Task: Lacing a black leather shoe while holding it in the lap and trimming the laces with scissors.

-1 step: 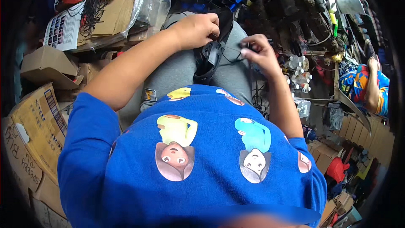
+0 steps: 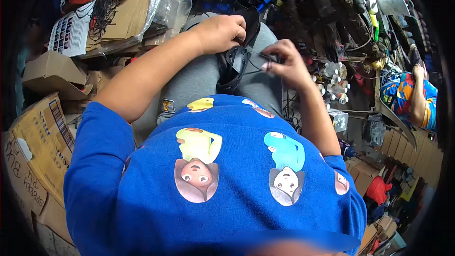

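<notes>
Across my lap lies what looks like a black shoe [image 2: 231,79], its opening toward me and a grey patch inside. My left hand [image 2: 222,33] is closed at its far end, the fingers curled down and partly hidden. From the shoe a thin black thread [image 2: 254,66] runs slackly to the right. My right hand [image 2: 288,64] pinches this thread between thumb and fingers, just right of the shoe. Something small and dark also shows in that hand, too blurred to name. Grey trousers [image 2: 260,85] cover my legs beneath the shoe.
Flattened cardboard [image 2: 125,23], a printed sheet [image 2: 71,28] and tangled black cord [image 2: 103,16] lie at the far left. An open cardboard box [image 2: 54,73] stands nearer. Small clear bottles [image 2: 336,83] cluster at right. Another person's arm [image 2: 418,97] shows at the right edge.
My right hand has shifted slightly left, nearer the shoe, and its fingers have drawn closer together. My left hand and the shoe are nearly unmoved.
</notes>
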Demonstrator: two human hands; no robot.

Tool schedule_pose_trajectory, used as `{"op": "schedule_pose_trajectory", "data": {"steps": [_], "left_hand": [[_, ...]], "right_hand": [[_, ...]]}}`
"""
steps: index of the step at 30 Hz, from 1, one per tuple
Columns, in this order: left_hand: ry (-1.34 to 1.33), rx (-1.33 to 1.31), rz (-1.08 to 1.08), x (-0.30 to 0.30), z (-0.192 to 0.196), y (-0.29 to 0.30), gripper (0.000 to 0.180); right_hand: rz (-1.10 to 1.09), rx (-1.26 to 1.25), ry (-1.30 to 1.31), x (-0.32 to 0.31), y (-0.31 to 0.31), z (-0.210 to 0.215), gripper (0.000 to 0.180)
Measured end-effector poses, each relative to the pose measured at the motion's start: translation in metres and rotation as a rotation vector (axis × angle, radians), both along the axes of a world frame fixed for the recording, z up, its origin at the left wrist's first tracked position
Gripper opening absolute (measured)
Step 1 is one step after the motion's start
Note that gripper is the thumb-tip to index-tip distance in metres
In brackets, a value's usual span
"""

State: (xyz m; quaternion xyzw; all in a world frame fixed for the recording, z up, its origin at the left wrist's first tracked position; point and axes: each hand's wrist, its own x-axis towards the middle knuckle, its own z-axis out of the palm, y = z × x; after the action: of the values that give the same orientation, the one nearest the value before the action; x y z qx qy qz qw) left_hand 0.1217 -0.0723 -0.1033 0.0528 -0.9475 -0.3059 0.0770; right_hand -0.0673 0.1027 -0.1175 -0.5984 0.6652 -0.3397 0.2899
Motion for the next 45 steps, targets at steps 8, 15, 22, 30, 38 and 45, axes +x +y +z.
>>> {"op": "schedule_pose_trajectory", "data": {"steps": [8,15,22,30,38,45], "left_hand": [[-0.325,0.169,0.043,0.051,0.020,-0.043,0.015],[-0.283,0.678,0.549,0.067,0.032,-0.035,0.030],[0.481,2.059,0.623,0.046,-0.007,-0.026,0.038],[0.103,1.303,0.791,0.082,-0.021,-0.060,0.032],[-0.033,0.269,0.222,0.023,-0.008,-0.057,0.034],[-0.281,0.175,0.194,-0.031,-0.008,-0.033,0.042]], "right_hand": [[-0.316,-0.134,0.307,-0.012,-0.003,-0.017,0.018],[-0.559,-0.270,-1.715,-0.036,0.004,-0.039,0.034],[-0.309,0.018,-1.623,-0.020,0.027,-0.024,0.048],[-0.406,0.196,-1.150,-0.049,0.090,-0.040,0.026],[-0.265,0.077,-0.297,-0.050,0.030,0.004,0.057],[-0.089,0.044,0.323,0.018,-0.051,0.035,0.059]]}}
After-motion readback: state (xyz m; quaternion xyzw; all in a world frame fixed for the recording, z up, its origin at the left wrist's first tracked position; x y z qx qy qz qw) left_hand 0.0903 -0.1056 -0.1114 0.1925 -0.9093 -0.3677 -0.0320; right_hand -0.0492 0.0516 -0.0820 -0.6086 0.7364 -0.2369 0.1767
